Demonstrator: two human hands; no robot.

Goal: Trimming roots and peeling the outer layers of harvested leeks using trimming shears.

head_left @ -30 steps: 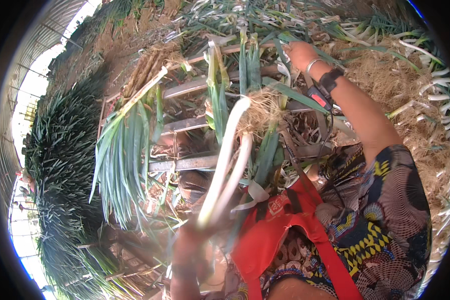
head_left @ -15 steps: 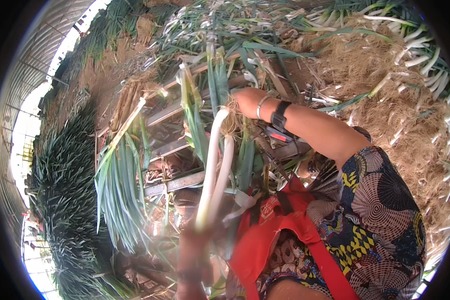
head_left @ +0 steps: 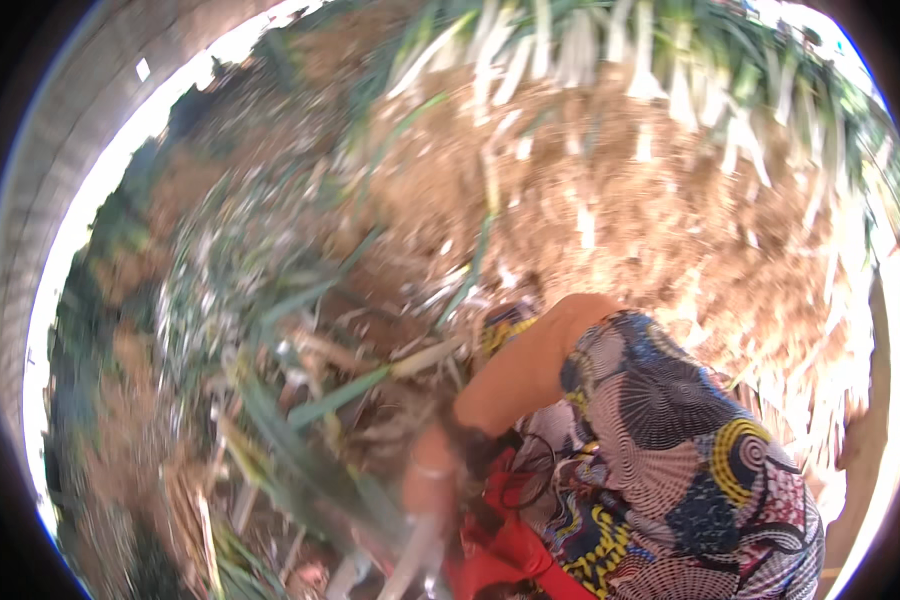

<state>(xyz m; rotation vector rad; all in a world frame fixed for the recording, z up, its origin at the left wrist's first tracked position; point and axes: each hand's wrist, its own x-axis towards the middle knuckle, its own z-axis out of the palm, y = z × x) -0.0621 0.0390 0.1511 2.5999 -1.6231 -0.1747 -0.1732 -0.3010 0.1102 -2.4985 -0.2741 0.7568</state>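
"The right hand, bare and smeared by blur, where do you have it?"

"I have the right hand (head_left: 427,492) low in my feed, just left of the red fabric apron (head_left: 510,555). A thin silvery bracelet (head_left: 430,470) and a dark wristband (head_left: 478,447) show above it, and the bent arm runs up into a loose, multicoloured patterned sleeve (head_left: 670,400)."

"Is it gripping anything?"

"I cannot tell. The fingers are too blurred for me to say whether they are curled or spread. The left hand is outside my view."

"And the leek?"

"I see a pale, whitish leek stalk (head_left: 410,560) directly below the right hand, slanting down to the lower edge. Whether they touch, I can't make out. Long, flat green leek leaves (head_left: 300,455) lie just to the left, crossing one another."

"What do you get further out?"

"On my right and upper side, a broad heap of tan, fibrous roots (head_left: 650,230). Along its far edge, I have a row of white-stemmed leeks (head_left: 570,45) with green tops, and a curved grey ribbed covering (head_left: 100,130) at upper left."
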